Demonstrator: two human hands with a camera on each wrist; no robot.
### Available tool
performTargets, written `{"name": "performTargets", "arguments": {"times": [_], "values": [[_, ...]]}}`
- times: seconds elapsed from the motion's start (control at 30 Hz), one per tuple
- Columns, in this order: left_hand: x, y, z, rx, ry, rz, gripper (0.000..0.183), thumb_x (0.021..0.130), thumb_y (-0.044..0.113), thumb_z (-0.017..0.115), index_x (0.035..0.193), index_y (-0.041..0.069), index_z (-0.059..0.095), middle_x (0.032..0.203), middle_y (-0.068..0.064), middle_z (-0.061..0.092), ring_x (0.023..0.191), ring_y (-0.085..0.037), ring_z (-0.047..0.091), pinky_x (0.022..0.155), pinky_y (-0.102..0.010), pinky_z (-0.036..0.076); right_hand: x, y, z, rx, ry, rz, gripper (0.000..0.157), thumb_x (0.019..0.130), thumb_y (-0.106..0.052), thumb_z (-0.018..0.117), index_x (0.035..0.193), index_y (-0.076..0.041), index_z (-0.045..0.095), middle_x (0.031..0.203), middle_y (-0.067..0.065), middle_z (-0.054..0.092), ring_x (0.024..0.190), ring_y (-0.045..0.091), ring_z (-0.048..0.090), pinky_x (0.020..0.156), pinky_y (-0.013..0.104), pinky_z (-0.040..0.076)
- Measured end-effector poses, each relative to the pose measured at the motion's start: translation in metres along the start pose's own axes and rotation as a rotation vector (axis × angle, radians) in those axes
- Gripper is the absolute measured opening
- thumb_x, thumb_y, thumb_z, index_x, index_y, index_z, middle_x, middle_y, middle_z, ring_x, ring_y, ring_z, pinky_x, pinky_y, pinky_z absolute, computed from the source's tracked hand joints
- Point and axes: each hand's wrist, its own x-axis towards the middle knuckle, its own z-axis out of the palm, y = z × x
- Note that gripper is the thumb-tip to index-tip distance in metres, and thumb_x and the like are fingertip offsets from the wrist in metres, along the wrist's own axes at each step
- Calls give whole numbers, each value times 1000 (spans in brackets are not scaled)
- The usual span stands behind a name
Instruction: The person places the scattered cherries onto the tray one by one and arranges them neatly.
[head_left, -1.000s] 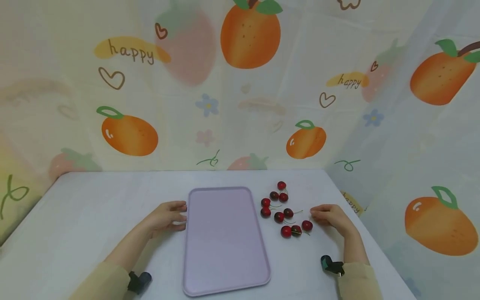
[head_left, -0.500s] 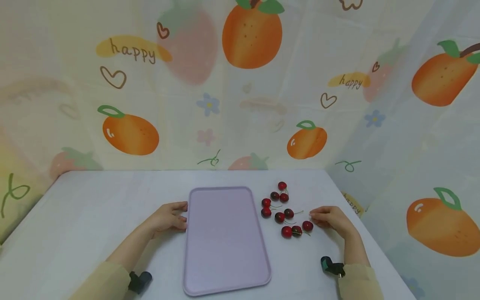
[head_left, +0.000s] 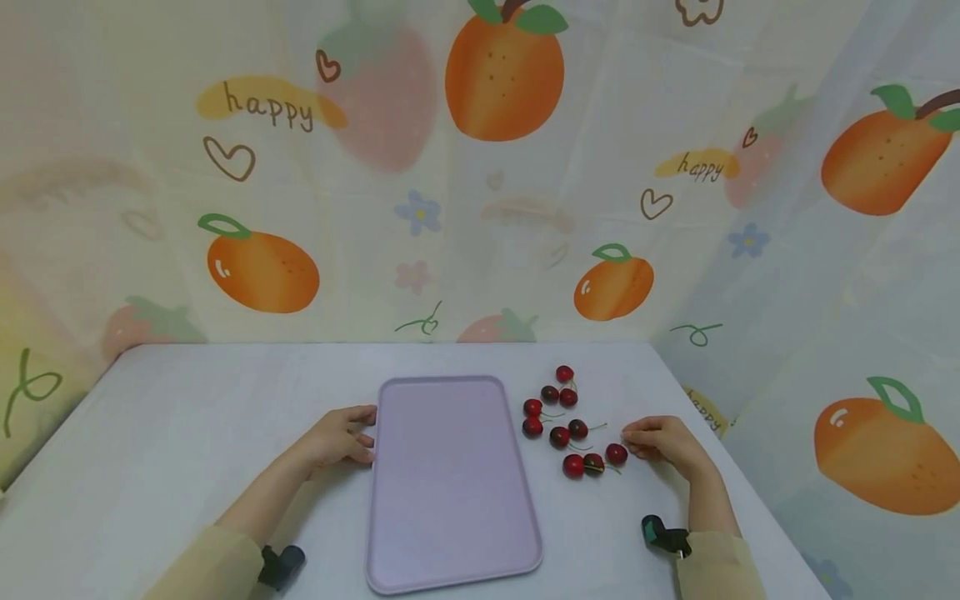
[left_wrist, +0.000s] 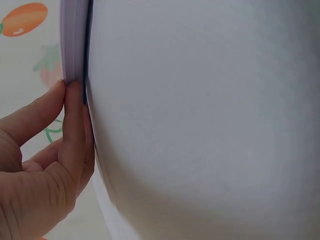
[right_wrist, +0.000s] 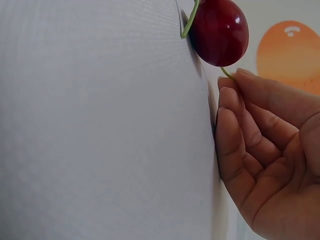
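A lilac rectangular tray (head_left: 450,483) lies on the white table. My left hand (head_left: 341,437) is at its left edge. In the left wrist view, the fingers (left_wrist: 73,115) reach out fairly straight and their tips touch the tray's side wall (left_wrist: 74,40), the thumb tip at the rim. Right of the tray lie several dark red cherries (head_left: 573,466) with green stems. My right hand (head_left: 663,442) is beside the rightmost cherry (head_left: 617,454). In the right wrist view, its thumb and index finger pinch the thin stem (right_wrist: 227,73) of that cherry, the other fingers curled under.
The white table (head_left: 225,400) has its back edge against a curtain (head_left: 360,250) printed with oranges and hearts. Another panel of that curtain runs along the right side. Dark wrist cameras (head_left: 281,567) are strapped at both sleeves.
The left fingertips have closed in slightly on the tray's edge. The right hand stays beside the same cherry with hardly any motion. The cherries and tray keep their places.
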Motion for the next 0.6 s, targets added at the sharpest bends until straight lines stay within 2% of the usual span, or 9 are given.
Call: {"name": "performTargets", "arguments": {"times": [0.4,0.6], "values": [[0,-2,-1,14,-3,13,87,75,-11,72,150,-11,28,148,-35,38,107,-23,61,79,-29,60,-1,0,-1,5,28,-2,33,93,-23,67,110,6,68,87,-1,72,76,8,65,70,19,59],[1,-2,-2,18,-10,16,87,76,-10,73,150,-11,28,148,-34,38,104,-22,61,78,-29,60,-2,-3,0,1,51,4,31,94,-22,65,109,5,68,90,1,73,78,9,66,71,19,59]]}}
